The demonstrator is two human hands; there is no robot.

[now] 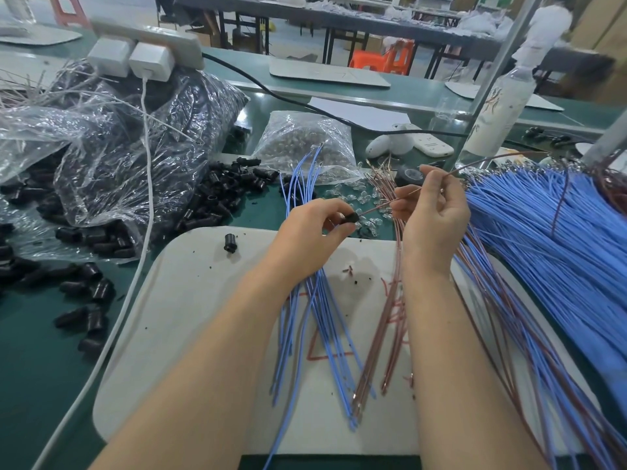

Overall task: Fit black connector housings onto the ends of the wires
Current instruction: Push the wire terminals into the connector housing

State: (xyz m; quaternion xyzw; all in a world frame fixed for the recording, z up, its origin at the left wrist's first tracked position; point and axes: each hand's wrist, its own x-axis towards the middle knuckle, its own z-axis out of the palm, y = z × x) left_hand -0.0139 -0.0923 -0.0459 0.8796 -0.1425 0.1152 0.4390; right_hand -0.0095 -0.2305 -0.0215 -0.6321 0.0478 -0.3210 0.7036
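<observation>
Head view: my left grip point(315, 228) pinches a small black plastic connector housing point(349, 219) between thumb and fingertips, just above the far edge of the white round-cornered work board point(203, 300) on the green desk point(34, 368). My right grip point(434, 215) is narrow, pinching a thin reddish-brown wire point(492, 160) whose near end meets the housing's mouth; I cannot tell whether it is seated inside. Loose blue wires point(325, 320) lie fanned across the board beneath my left wrist, with loose reddish-brown wires point(390, 334) beside them. A lone black housing point(230, 242) sits near the board's far left edge. Left of the board lie scattered black housings point(220, 195) and crinkled clear plastic bags point(118, 147); right of it spreads a thick sheaf of blue wires point(543, 232).
</observation>
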